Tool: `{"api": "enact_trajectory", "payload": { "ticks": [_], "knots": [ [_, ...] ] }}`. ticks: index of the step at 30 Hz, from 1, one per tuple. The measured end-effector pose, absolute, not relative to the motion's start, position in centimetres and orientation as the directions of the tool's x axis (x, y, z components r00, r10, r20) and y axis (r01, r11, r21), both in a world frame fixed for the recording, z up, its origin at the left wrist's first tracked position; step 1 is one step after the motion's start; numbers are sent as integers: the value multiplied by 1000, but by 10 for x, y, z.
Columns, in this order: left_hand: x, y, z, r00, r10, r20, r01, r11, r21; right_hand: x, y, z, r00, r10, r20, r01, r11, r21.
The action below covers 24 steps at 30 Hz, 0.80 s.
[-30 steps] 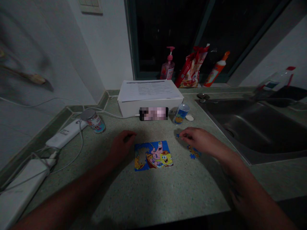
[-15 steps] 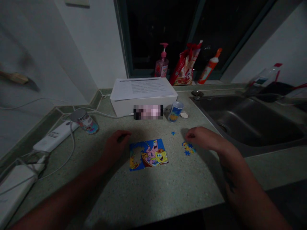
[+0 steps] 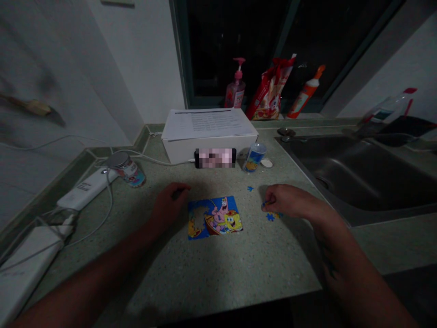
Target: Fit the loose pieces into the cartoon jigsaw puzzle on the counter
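A small cartoon jigsaw puzzle (image 3: 215, 217) lies on the green speckled counter (image 3: 221, 278), with a gap in its left half. My left hand (image 3: 168, 206) rests just left of the puzzle, fingers curled, thumb near its upper left corner. My right hand (image 3: 287, 200) lies to the right of the puzzle, fingers pinched on a loose puzzle piece (image 3: 265, 206). Other loose pieces (image 3: 271, 217) lie under that hand. One blue piece (image 3: 250, 188) sits alone farther back.
A white box (image 3: 209, 134) with a sheet of paper on top stands behind, a phone (image 3: 215, 157) leaning on it. A small tin (image 3: 254, 157), a lidded can (image 3: 127, 169), power strips (image 3: 87, 189) with cables at left, a steel sink (image 3: 362, 175) at right, bottles on the sill.
My right hand drew back from the single blue piece to the pile of loose pieces and closed its fingers on one. My left hand stayed beside the puzzle.
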State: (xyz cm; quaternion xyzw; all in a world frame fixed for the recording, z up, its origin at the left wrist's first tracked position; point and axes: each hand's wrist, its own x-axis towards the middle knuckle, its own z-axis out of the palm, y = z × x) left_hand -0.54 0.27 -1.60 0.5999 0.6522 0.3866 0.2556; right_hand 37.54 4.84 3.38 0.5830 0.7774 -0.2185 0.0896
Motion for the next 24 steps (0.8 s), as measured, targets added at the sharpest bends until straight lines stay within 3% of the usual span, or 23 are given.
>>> {"api": "enact_trajectory", "payload": {
  "ticks": [24],
  "knots": [
    [-3,3,-15,-154,980,126,580,-14,815,372,48,33,-363,860,-360,920,268,-286]
  ]
}}
